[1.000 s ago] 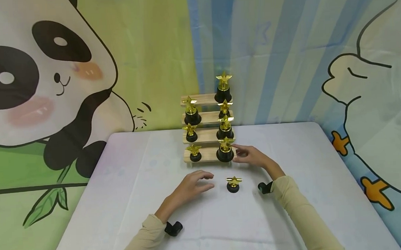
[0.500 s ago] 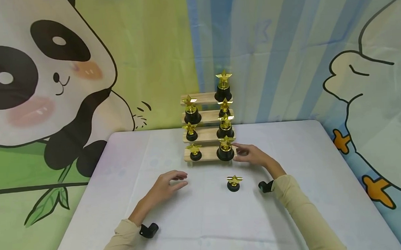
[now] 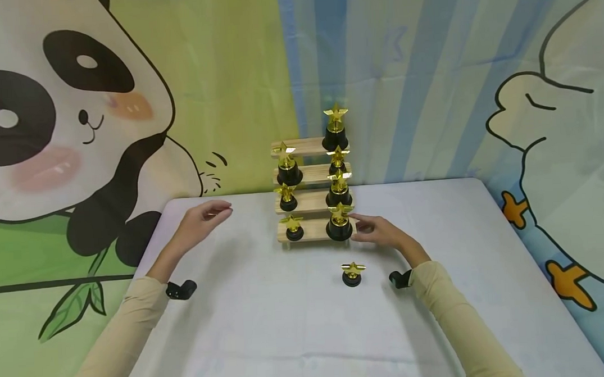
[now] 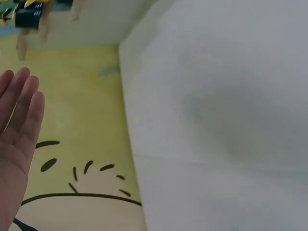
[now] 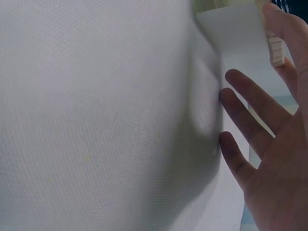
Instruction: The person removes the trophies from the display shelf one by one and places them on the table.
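Fingers (image 5: 260, 97) of the right hand (image 3: 377, 232) spread at the wooden rack's (image 3: 314, 230) right end, beside a large trophy (image 3: 339, 228), whether the rack is pinched cannot be told, left hand (image 3: 199, 224) raised well apart, fingers loosely extended, small trophy (image 3: 352, 277) stood on the surface (image 3: 267, 325) in front.

A person's bare left hand (image 3: 198, 224) is raised, palm inward, its fingers nearly straight and close together; a beige cloth left sleeve (image 3: 121, 331) ends behind its wrist. Well to its right, the bare right hand (image 3: 379, 233) pinches between thumb and index finger, other three fingers splayed, a beige cloth right sleeve (image 3: 459, 316) behind.
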Tool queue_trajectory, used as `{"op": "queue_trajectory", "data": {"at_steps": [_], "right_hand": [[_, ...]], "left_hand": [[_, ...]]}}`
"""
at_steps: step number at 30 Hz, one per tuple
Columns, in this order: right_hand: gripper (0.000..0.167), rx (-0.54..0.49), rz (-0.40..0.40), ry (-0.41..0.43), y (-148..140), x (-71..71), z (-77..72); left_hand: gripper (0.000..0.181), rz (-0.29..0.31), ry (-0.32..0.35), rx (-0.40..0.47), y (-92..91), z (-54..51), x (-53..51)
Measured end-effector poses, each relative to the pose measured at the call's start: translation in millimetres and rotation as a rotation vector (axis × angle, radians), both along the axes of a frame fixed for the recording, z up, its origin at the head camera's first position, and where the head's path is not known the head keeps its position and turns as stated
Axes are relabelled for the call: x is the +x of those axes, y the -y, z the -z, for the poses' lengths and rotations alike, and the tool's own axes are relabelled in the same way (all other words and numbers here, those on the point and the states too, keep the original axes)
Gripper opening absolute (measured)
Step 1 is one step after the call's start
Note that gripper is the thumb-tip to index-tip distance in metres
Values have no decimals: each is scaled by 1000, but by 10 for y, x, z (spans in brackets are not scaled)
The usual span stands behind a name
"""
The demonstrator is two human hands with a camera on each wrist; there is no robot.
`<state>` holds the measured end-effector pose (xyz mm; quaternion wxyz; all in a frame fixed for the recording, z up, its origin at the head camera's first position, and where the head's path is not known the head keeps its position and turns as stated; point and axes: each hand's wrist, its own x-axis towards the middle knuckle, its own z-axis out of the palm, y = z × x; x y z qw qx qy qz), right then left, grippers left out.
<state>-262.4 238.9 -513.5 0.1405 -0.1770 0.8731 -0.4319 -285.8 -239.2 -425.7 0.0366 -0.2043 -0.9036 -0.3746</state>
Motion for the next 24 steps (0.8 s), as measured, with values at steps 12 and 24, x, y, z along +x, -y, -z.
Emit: {"op": "queue_trajectory", "data": {"at_steps": [12, 24], "right_hand": [[68, -14, 7, 27, 21, -8, -9], [69, 8, 6, 26, 6, -12, -18]], "left_hand": [[39, 26, -30, 17, -284, -764, -510], [43, 144, -98, -13, -941, -1345, -891]]}}
